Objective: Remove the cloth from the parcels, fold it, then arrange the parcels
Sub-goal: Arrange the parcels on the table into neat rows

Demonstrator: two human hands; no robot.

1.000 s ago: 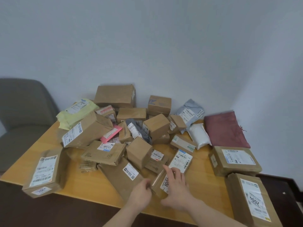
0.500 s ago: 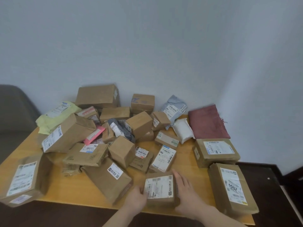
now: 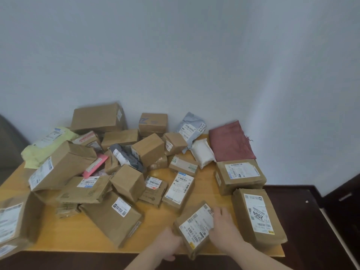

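A small brown parcel [image 3: 194,228] with a white label lies tilted near the table's front edge. My left hand [image 3: 168,243] grips its left end and my right hand [image 3: 224,228] grips its right side. The folded dark red cloth [image 3: 230,142] lies at the back right corner of the wooden table [image 3: 78,238]. Two large brown parcels sit in a column on the right, one marked 2004 [image 3: 257,217] and one behind it [image 3: 240,176]. Several brown boxes lie in a loose heap [image 3: 126,184] across the middle and left.
A yellow-green soft mailer [image 3: 46,145], a grey mailer [image 3: 191,127], a white pouch [image 3: 202,155] and a pink packet [image 3: 96,165] lie among the boxes. A grey chair [image 3: 9,145] stands at the left. The wall runs behind; a dark floor drops off at the right.
Both hands have carried the small parcel from the table's middle toward the right, turning it at an angle beside the parcel marked 2004. The camera view has shifted right.
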